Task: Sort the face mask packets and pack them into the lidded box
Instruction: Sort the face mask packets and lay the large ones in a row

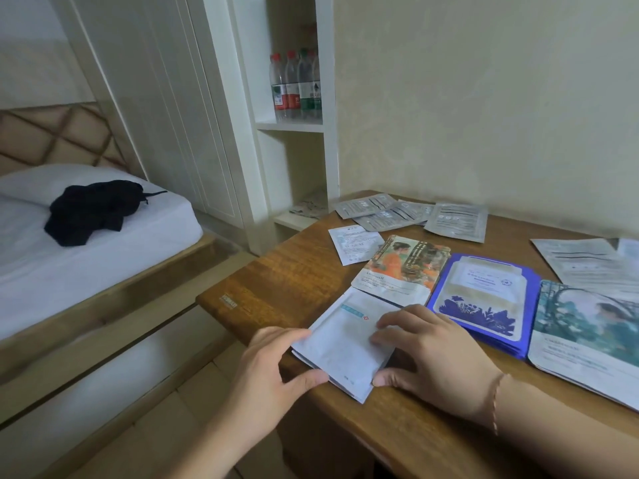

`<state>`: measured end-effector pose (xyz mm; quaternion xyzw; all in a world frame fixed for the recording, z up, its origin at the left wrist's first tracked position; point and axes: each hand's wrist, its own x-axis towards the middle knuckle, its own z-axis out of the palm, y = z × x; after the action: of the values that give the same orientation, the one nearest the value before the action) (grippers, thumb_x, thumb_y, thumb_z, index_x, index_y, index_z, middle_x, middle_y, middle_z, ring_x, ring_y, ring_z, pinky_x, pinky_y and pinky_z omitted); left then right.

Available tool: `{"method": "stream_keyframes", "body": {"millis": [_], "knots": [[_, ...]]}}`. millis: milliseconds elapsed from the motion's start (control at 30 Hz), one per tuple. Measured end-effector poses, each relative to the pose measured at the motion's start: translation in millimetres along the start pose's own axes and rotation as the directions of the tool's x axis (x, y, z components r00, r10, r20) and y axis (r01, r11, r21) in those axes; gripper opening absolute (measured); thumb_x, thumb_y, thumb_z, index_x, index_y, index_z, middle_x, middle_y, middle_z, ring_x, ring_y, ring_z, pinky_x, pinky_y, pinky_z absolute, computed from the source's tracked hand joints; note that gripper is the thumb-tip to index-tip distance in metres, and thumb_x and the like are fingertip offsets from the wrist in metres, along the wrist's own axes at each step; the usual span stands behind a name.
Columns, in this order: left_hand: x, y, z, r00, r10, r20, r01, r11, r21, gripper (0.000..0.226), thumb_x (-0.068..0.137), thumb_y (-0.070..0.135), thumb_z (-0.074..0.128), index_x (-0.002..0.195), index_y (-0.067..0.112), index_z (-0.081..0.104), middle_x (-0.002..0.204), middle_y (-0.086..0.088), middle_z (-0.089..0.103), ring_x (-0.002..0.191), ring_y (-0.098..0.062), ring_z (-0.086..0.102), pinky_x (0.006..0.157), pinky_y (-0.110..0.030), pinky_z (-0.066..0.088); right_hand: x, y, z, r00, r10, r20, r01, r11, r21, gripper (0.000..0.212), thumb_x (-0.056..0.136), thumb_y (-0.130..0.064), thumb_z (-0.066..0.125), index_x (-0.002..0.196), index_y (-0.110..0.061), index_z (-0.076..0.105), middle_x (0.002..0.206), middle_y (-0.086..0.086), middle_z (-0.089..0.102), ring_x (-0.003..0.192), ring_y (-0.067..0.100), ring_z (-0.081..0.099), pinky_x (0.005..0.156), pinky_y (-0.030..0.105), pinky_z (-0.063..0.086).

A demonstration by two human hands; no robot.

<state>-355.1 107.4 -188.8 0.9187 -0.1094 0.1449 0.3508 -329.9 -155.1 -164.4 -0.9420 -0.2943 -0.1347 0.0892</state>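
A small stack of white face mask packets lies at the front left corner of the wooden table. My left hand touches the stack's left edge, thumb against its near corner. My right hand rests on the stack's right side, fingertips on top and thumb at the near edge. Behind lie an orange picture packet, a blue packet stack, a teal picture packet, a small white packet and several silver packets. No lidded box is in view.
More pale packets lie at the far right of the table. A white shelf unit with water bottles stands behind the table's left end. A bed with a black garment is to the left.
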Motion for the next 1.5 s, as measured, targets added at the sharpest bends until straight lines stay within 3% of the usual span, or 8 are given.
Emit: {"method": "stream_keyframes", "body": {"millis": [133, 300, 567, 767, 1033, 1167, 1333, 1500], "knots": [[2.7, -2.0, -2.4, 0.998, -0.035, 0.051, 0.035, 0.999, 0.002, 0.059, 0.065, 0.052, 0.079, 0.119, 0.037, 0.062, 0.118, 0.024, 0.051, 0.114, 0.001, 0.05, 0.093, -0.01, 0.041, -2.0, 1.7, -6.0, 0.996, 0.036, 0.078, -0.04, 0.998, 0.053, 0.067, 0.077, -0.082, 0.038, 0.125, -0.039, 0.057, 0.13, -0.016, 0.052, 0.122, 0.008, 0.046, 0.093, 0.028, 0.047], [8.4, -0.6, -13.5, 0.993, -0.039, 0.11, 0.038, 0.999, 0.015, 0.055, 0.066, 0.04, 0.086, 0.11, 0.051, 0.056, 0.113, 0.032, 0.047, 0.11, 0.009, 0.048, 0.093, -0.013, 0.04, -6.9, 6.2, -14.7, 0.993, 0.109, 0.054, -0.108, 0.994, -0.013, 0.052, 0.074, -0.077, 0.042, 0.095, -0.034, 0.061, 0.097, -0.019, 0.057, 0.096, 0.005, 0.051, 0.077, 0.019, 0.043], [10.3, -4.4, -16.8, 0.994, -0.028, 0.105, 0.028, 1.0, -0.002, 0.049, 0.068, 0.032, 0.087, 0.094, 0.062, 0.057, 0.108, 0.026, 0.059, 0.106, 0.0, 0.056, 0.095, -0.028, 0.049, -29.9, -11.6, -1.9, 0.994, 0.099, 0.045, -0.101, 0.994, 0.05, 0.05, 0.088, -0.06, 0.03, 0.096, -0.031, 0.07, 0.118, -0.023, 0.065, 0.12, -0.002, 0.053, 0.093, 0.021, 0.051], [10.9, -8.0, -16.9, 0.993, -0.045, 0.105, 0.046, 0.999, -0.012, 0.046, 0.069, 0.032, 0.086, 0.093, 0.061, 0.06, 0.11, 0.027, 0.062, 0.108, -0.003, 0.059, 0.095, -0.035, 0.052, -38.2, -22.8, -2.8, 0.999, 0.044, -0.023, -0.043, 0.999, 0.026, 0.04, 0.082, -0.055, 0.049, 0.1, -0.029, 0.075, 0.111, -0.02, 0.07, 0.107, 0.003, 0.065, 0.091, 0.023, 0.052], [14.1, -1.5, -20.6, 0.989, -0.042, 0.14, 0.038, 0.999, 0.025, 0.047, 0.071, 0.028, 0.085, 0.096, 0.059, 0.059, 0.11, 0.03, 0.062, 0.106, 0.009, 0.057, 0.092, -0.015, 0.048, -36.9, -22.1, -2.3, 0.999, -0.039, 0.009, 0.039, 0.998, 0.04, 0.047, 0.076, -0.062, 0.054, 0.105, -0.033, 0.075, 0.115, -0.022, 0.068, 0.11, -0.003, 0.062, 0.093, 0.025, 0.052], [14.7, -2.5, -26.0, 0.971, -0.085, 0.221, 0.081, 0.996, 0.026, 0.047, 0.071, 0.031, 0.085, 0.102, 0.056, 0.06, 0.11, 0.033, 0.062, 0.108, 0.017, 0.053, 0.083, -0.001, 0.041, -36.2, -17.1, -3.2, 0.999, -0.026, 0.037, 0.022, 0.994, 0.109, 0.041, 0.077, -0.057, 0.055, 0.101, -0.032, 0.076, 0.112, -0.02, 0.07, 0.108, -0.002, 0.063, 0.089, 0.027, 0.055], [57.3, 3.3, -54.6, 0.921, -0.074, 0.383, 0.063, 0.997, 0.042, 0.054, 0.073, 0.068, 0.061, 0.123, 0.05, 0.055, 0.116, 0.038, 0.06, 0.111, 0.014, 0.052, 0.097, -0.017, 0.046, -36.2, -4.4, -9.5, 0.982, 0.144, -0.123, -0.095, 0.937, 0.337, 0.027, 0.085, -0.055, 0.054, 0.094, -0.039, 0.075, 0.101, -0.029, 0.068, 0.1, -0.014, 0.06, 0.08, 0.018, 0.056], [148.4, 10.0, -6.5, 0.953, 0.044, 0.298, -0.109, 0.973, 0.205, 0.042, 0.102, 0.042, 0.041, 0.144, 0.04, 0.041, 0.152, 0.022, 0.035, 0.141, 0.001, 0.03, 0.118, -0.03, 0.024, -28.4, -9.3, -12.8, 0.992, 0.115, -0.052, -0.08, 0.892, 0.445, 0.024, 0.087, -0.054, 0.054, 0.096, -0.043, 0.073, 0.106, -0.028, 0.066, 0.105, -0.014, 0.058, 0.089, 0.009, 0.047]]}}
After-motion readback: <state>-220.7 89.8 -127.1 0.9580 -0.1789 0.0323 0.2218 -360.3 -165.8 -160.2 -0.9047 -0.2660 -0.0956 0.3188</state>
